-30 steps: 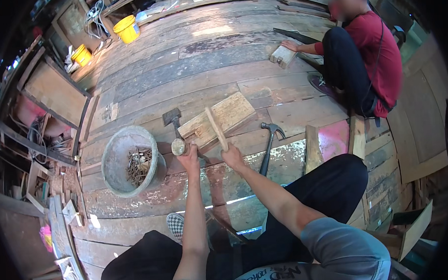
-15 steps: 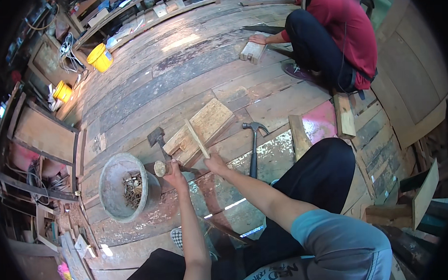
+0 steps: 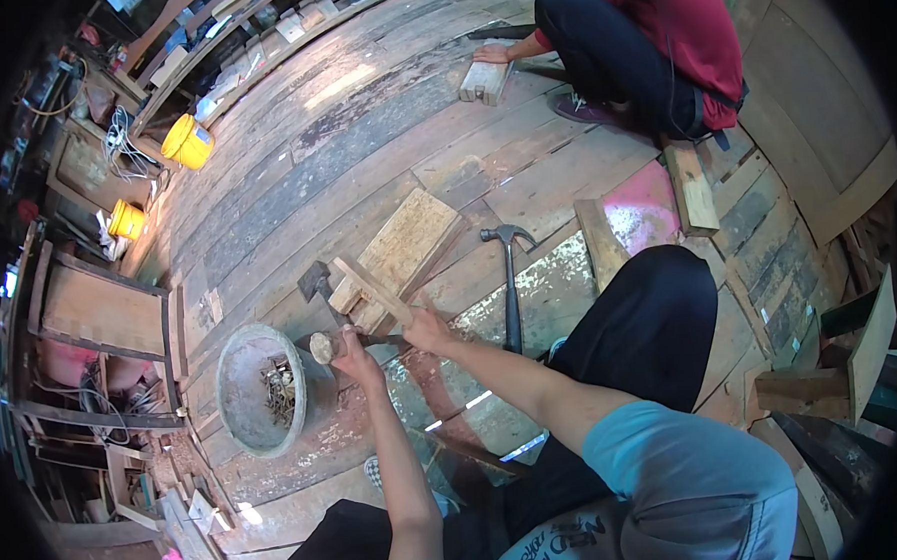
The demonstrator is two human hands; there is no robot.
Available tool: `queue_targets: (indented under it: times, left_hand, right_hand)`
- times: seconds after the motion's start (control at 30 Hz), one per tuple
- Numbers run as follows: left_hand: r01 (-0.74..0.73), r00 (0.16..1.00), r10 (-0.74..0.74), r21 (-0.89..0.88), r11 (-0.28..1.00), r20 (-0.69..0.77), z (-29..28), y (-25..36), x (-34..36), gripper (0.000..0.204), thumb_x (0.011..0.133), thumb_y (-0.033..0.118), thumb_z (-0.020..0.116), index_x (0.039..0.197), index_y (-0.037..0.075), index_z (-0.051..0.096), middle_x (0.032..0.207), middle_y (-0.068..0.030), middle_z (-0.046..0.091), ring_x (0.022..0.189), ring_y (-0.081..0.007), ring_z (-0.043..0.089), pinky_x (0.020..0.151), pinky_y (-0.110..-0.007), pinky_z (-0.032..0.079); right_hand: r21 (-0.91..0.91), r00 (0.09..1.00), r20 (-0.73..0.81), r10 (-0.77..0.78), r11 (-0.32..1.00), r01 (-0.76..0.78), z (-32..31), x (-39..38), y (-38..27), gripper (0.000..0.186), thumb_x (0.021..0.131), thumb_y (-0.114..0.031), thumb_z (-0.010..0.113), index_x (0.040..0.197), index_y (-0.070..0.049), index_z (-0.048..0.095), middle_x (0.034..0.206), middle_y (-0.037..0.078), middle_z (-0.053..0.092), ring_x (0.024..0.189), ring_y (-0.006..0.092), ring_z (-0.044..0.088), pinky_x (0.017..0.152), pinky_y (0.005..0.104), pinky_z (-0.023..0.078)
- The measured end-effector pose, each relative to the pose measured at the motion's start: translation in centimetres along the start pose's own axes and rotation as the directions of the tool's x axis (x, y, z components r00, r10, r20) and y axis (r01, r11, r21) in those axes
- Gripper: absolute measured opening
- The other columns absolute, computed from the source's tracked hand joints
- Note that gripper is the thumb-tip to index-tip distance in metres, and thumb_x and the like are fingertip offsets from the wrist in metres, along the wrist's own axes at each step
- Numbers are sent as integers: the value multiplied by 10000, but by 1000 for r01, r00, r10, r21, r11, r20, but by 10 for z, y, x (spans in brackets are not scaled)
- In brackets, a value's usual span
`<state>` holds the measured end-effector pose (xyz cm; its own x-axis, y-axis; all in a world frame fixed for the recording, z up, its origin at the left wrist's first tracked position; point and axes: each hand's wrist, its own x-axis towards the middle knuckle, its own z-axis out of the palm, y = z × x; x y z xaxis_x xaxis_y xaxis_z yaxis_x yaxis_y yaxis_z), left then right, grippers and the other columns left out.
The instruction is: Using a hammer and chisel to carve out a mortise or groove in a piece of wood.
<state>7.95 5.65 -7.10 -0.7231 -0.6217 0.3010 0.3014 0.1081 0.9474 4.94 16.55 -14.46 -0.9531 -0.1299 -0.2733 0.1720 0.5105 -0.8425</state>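
Observation:
My left hand (image 3: 354,356) is closed around a wooden handle with a pale round end (image 3: 321,348), beside the rim of a grey bucket (image 3: 302,371) containing rusty nails or scraps (image 3: 279,389). My right hand (image 3: 423,331) grips a pale wooden stick (image 3: 371,285), which slants up and left over a thick wooden board (image 3: 417,236) on the floor. A dark flat metal tool head (image 3: 313,281) lies left of that board; where its shaft ends is hard to make out. A claw hammer (image 3: 511,297) rests on the floor to the right.
A person in red (image 3: 689,49) crouches at upper right, hand on a pale block (image 3: 485,81). Two yellow buckets (image 3: 187,142) stand at upper left beside shelving and cables. A framed panel (image 3: 104,305) is at left; offcuts (image 3: 804,390) and short timbers (image 3: 695,194) lie at right.
The stick in my right hand has tilted leftward into a flatter slant. My hands have moved slightly down relative to the board. The camera view has shifted, moving the crouching person up and left in frame.

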Motion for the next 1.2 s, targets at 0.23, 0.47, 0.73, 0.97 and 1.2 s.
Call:
queue_targets:
  times: [0.23,0.47,0.73,0.97,1.2]
  left_hand:
    - [74,995,-80,-92,993,-55,20,20,1,158,866,110,538,740,15,530,640,-46,551,582,-121,513,574,-275,439]
    - [-167,986,161,-406,899,-50,30,80,56,98,823,72,546,873,43,467,727,-62,529,647,-135,520,605,-293,456]
    - [-27,993,39,-102,994,109,28,12,35,190,791,16,596,934,21,470,774,-59,556,692,-136,558,659,-280,482]
    - [-134,990,140,-217,967,10,33,52,30,166,813,33,589,930,22,471,767,-72,559,679,-123,548,634,-263,473]
    - [-86,995,92,-178,980,29,54,59,17,68,859,83,536,874,31,494,775,-59,558,714,-136,546,680,-283,459]
  right_hand:
    - [-56,990,133,48,998,-41,-30,-7,-5,514,712,-220,503,1200,-58,526,1013,271,604,961,379,597,875,419,467]
    - [-67,943,236,234,972,-224,-27,-5,6,504,693,-219,527,1173,-67,532,787,194,660,767,314,660,700,415,525]
    - [-76,975,150,164,985,-154,-26,-12,-16,424,692,-232,506,1043,-24,620,959,216,641,951,344,610,833,412,477]
    - [17,972,194,134,990,-140,-17,-3,7,411,696,-262,512,977,16,625,980,258,615,952,392,592,815,414,475]
    - [-47,969,201,147,989,-141,-17,-1,10,435,696,-254,523,1012,33,609,1013,260,606,996,384,577,863,411,455]
